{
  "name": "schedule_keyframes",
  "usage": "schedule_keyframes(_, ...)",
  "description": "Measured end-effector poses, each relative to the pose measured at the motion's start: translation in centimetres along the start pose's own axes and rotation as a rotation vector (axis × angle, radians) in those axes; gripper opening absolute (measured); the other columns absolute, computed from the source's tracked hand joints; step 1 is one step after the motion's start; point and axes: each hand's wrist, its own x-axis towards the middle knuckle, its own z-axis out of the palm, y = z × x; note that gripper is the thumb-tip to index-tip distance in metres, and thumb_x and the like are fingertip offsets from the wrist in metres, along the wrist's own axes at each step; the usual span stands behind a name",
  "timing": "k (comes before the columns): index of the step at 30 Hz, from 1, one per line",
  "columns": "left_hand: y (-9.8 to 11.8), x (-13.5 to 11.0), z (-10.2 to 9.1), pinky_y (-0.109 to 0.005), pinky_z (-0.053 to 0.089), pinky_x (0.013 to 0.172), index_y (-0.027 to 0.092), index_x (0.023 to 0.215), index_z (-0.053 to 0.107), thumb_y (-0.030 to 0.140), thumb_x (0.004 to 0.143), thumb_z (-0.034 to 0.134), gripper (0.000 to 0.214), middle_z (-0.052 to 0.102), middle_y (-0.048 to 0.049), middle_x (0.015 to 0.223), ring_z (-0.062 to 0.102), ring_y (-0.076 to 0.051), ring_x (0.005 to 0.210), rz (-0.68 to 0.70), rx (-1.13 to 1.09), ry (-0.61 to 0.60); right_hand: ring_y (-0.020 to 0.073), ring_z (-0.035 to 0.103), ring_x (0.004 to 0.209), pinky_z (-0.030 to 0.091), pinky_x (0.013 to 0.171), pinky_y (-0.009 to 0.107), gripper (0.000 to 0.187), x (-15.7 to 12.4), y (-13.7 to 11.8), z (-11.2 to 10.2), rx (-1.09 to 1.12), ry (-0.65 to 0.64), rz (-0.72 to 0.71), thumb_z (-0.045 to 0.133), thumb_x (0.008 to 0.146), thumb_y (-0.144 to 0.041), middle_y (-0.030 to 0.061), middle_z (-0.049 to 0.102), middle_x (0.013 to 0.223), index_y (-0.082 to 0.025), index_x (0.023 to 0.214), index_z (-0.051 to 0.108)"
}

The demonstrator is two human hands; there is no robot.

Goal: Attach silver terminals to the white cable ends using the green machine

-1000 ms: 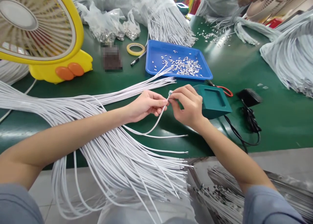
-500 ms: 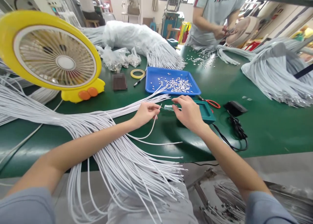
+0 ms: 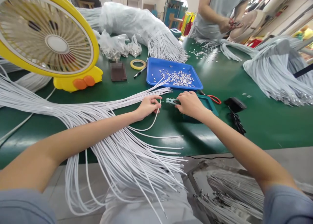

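My left hand (image 3: 147, 106) pinches the end of one white cord (image 3: 149, 126), which loops down onto the green table (image 3: 269, 126). My right hand (image 3: 190, 104) is closed round a small metal tool (image 3: 171, 101), whose tip points at the cord end. Both hands hover just in front of a teal block (image 3: 209, 104). A big fan of white cords (image 3: 102, 142) lies under my left forearm and hangs over the table edge. A blue tray (image 3: 151, 74) with several small metal clips (image 3: 179, 77) sits just beyond my hands.
A yellow desk fan (image 3: 49, 44) stands at the left. Tape roll (image 3: 137, 64), pen (image 3: 139, 72), bags of clips (image 3: 114, 49), red-handled scissors (image 3: 213, 98) and a black adapter (image 3: 235, 104) lie around. Another person (image 3: 220, 8) works across the table beside cord bundles (image 3: 276, 70).
A second ago both hands pinched the cord end together. My right hand has since taken the metal tool and holds it at the cord end; both hands have dropped nearer the table.
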Motion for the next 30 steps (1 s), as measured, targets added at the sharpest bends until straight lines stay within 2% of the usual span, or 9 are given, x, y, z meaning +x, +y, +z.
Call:
schedule_keyframes(6, 0.1, 0.0, 0.2, -0.018, 0.049, 0.05, 0.007, 0.109, 0.06, 0.008, 0.076, 0.068, 0.033, 0.066, 0.0004, 0.064, 0.064, -0.01, 0.05, -0.021, -0.031, 0.02, 0.0302, 0.062, 0.095, 0.033, 0.078, 0.038, 0.019, 0.1, -1.0, -0.4, 0.004, -0.066, -0.018, 0.055, 0.085, -0.018, 0.0176, 0.072, 0.091, -0.008, 0.08, 0.071)
schedule_keyframes(14, -0.4, 0.2, 0.1, -0.018, 0.049, 0.05, 0.006, 0.105, 0.063, 0.005, 0.074, 0.068, 0.032, 0.068, -0.0009, 0.06, 0.064, -0.01, 0.049, -0.003, 0.038, 0.017, 0.0337, 0.062, 0.098, 0.034, 0.079, 0.041, 0.022, 0.4, -2.5, -0.8, 0.043, -0.084, -0.002, 0.053, 0.085, -0.017, 0.0219, 0.072, 0.095, -0.006, 0.085, 0.073)
schedule_keyframes(18, -0.6, 0.3, 0.2, -0.018, 0.049, 0.05, 0.005, 0.106, 0.063, 0.005, 0.073, 0.068, 0.034, 0.069, -0.0018, 0.062, 0.065, -0.011, 0.05, 0.02, 0.07, 0.031, 0.0319, 0.063, 0.097, 0.036, 0.085, 0.041, 0.023, 0.5, -1.4, -0.2, 0.129, -0.059, -0.013, 0.058, 0.084, -0.024, 0.019, 0.073, 0.095, -0.008, 0.086, 0.074)
schedule_keyframes(21, -0.7, 0.2, 0.2, -0.018, 0.049, 0.05, 0.006, 0.106, 0.063, 0.007, 0.073, 0.068, 0.033, 0.069, -0.0022, 0.063, 0.065, -0.011, 0.05, 0.025, 0.088, 0.045, 0.03, 0.062, 0.102, 0.038, 0.091, 0.042, 0.032, 0.7, 0.0, 0.6, 0.294, 0.005, -0.01, 0.05, 0.091, -0.032, 0.0142, 0.072, 0.107, -0.012, 0.099, 0.074)
schedule_keyframes(25, -0.7, 0.1, 0.2, -0.018, 0.048, 0.05, 0.007, 0.105, 0.062, 0.006, 0.074, 0.068, 0.032, 0.067, -0.0004, 0.062, 0.064, -0.01, 0.05, 0.027, 0.072, 0.027, 0.0336, 0.055, 0.114, 0.04, 0.095, 0.045, 0.042, 0.7, 1.2, 1.6, 0.342, 0.092, 0.15, 0.037, 0.094, -0.025, 0.0149, 0.066, 0.126, -0.011, 0.119, 0.067)
schedule_keyframes(30, -0.4, -0.2, 0.0, -0.017, 0.045, 0.049, 0.007, 0.101, 0.061, 0.007, 0.072, 0.068, 0.029, 0.065, 0.0009, 0.061, 0.062, -0.009, 0.049, 0.024, 0.036, 0.041, 0.0349, 0.056, 0.112, 0.043, 0.096, 0.047, 0.042, 0.6, 2.0, 2.0, 0.352, 0.103, 0.132, 0.037, 0.093, -0.021, 0.0163, 0.066, 0.124, -0.009, 0.122, 0.065)
